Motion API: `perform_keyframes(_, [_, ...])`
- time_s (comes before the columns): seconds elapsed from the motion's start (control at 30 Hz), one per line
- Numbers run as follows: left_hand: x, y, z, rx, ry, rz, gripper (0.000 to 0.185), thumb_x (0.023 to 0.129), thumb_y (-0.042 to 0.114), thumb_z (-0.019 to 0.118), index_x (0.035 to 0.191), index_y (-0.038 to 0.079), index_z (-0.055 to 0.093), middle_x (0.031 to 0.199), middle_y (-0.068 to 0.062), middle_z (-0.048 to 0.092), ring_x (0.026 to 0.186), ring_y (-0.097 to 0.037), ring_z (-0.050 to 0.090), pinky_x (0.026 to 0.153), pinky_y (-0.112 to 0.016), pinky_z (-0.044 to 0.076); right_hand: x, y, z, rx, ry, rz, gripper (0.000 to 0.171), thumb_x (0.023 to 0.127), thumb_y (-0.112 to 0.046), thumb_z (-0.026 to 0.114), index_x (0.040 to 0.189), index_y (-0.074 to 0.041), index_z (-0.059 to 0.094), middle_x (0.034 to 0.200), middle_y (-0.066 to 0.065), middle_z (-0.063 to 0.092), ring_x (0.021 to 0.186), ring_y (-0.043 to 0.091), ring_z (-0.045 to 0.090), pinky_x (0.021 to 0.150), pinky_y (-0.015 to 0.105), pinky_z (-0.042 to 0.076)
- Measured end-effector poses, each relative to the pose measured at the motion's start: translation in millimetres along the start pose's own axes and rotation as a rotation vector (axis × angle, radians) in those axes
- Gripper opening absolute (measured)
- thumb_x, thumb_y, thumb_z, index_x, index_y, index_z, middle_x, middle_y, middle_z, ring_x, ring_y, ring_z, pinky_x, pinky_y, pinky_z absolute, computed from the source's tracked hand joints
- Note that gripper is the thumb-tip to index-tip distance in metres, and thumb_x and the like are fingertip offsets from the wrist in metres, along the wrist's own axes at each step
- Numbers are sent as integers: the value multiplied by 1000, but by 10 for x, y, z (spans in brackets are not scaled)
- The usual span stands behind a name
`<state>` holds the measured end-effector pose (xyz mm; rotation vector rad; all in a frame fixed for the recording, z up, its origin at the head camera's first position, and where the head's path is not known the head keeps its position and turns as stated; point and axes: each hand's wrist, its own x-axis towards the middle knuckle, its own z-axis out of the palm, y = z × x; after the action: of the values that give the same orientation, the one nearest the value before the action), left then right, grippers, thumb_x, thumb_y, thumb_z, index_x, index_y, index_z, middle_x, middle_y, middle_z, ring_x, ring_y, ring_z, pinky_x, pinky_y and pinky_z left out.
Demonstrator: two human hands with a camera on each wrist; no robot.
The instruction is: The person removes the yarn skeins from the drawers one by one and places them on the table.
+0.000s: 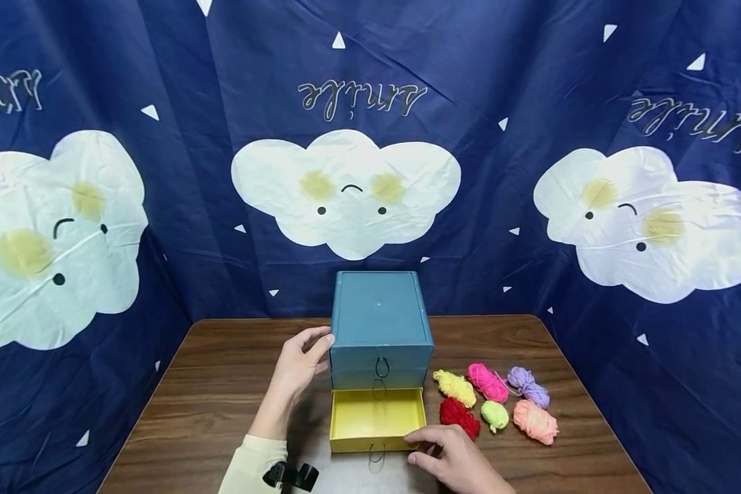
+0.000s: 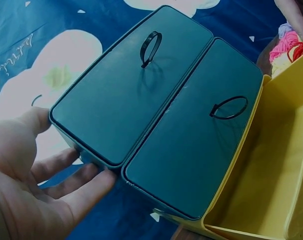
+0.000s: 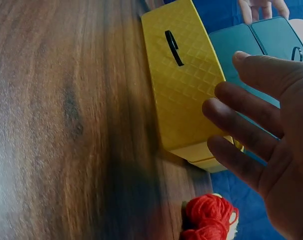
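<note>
A teal drawer box (image 1: 379,309) stands on the wooden table, with black loop pulls on its two upper drawer fronts. Its bottom yellow drawer (image 1: 377,414) is pulled out, and no object shows inside. My left hand (image 1: 301,360) rests against the box's left side, thumb near the upper front corner and fingers along the wall, as the left wrist view shows. Over the yellow drawer's front right corner hovers my right hand (image 1: 451,456), fingers loosely extended, thumb apart; whether the fingertips touch the rim I cannot tell. Another black loop pull (image 3: 174,48) hangs on the yellow front.
Right of the box lie small yarn skeins: yellow (image 1: 455,388), hot pink (image 1: 488,382), purple (image 1: 528,387), red (image 1: 460,417), lime green (image 1: 495,416) and peach (image 1: 535,421). A navy cloth (image 1: 494,288) with cloud prints hangs around the table (image 1: 222,384).
</note>
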<state>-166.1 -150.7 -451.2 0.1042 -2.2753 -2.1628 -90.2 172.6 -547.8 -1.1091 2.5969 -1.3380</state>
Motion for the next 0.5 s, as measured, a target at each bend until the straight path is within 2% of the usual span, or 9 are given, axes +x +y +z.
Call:
perform_keyframes(0.17, [-5, -7, 7, 3, 3, 2, 45, 101, 28, 68, 138, 5, 62, 138, -20, 62, 128, -34, 60, 99, -51, 57, 23, 3, 51, 0, -34, -12, 23, 98, -23, 72, 117, -10, 76, 107, 5, 78, 93, 3, 69, 74, 26, 61])
perform_keyframes(0.33, [-8, -10, 10, 1, 2, 4, 45, 101, 29, 67, 138, 4, 62, 139, -21, 61, 129, -35, 59, 99, -51, 57, 36, 4, 103, -42, -58, -24, 22, 98, -21, 71, 118, -13, 75, 110, 2, 78, 99, 7, 71, 77, 23, 59])
perform_keyframes(0.5, [-6, -11, 12, 6, 4, 7, 44, 101, 28, 67, 138, 4, 62, 139, -21, 61, 129, -35, 59, 99, -51, 57, 43, -10, 154, -79, -55, -32, 23, 98, -24, 72, 119, -16, 76, 111, -4, 77, 100, 6, 70, 80, 24, 59])
